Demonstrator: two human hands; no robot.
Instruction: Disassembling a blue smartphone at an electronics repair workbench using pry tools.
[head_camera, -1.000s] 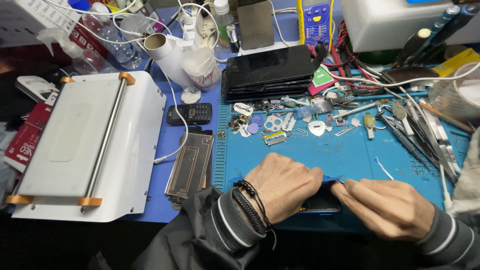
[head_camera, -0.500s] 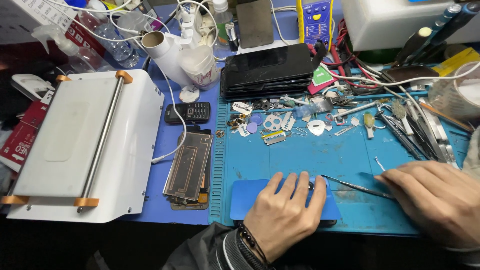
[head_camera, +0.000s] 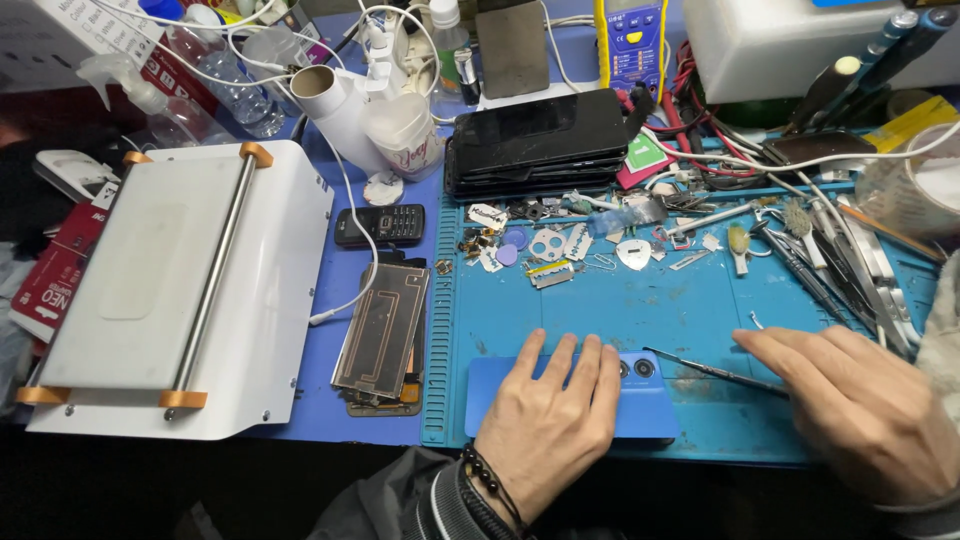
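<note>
A blue phone (head_camera: 650, 395) lies back-up on the blue work mat (head_camera: 640, 310), its two camera lenses showing to the right of my fingers. My left hand (head_camera: 550, 420) presses flat on it, fingers spread, a bead bracelet on the wrist. My right hand (head_camera: 860, 405) rests on the mat at the right, palm down, fingertips on or at the handle end of a thin metal pick (head_camera: 710, 370) whose tip points toward the phone. Whether the fingers grip the pick is hidden.
A white machine with a metal bar (head_camera: 170, 290) fills the left. A bare phone panel (head_camera: 385, 330) and a small black keypad phone (head_camera: 380, 225) lie between. A stack of dark phones (head_camera: 540, 140), loose small parts (head_camera: 560, 245) and tweezers (head_camera: 830, 265) crowd the back and right.
Both hands were bunched over a dark phone one second ago. The blue phone now lies flat under my left hand, and my right hand has moved right to the metal pick.
</note>
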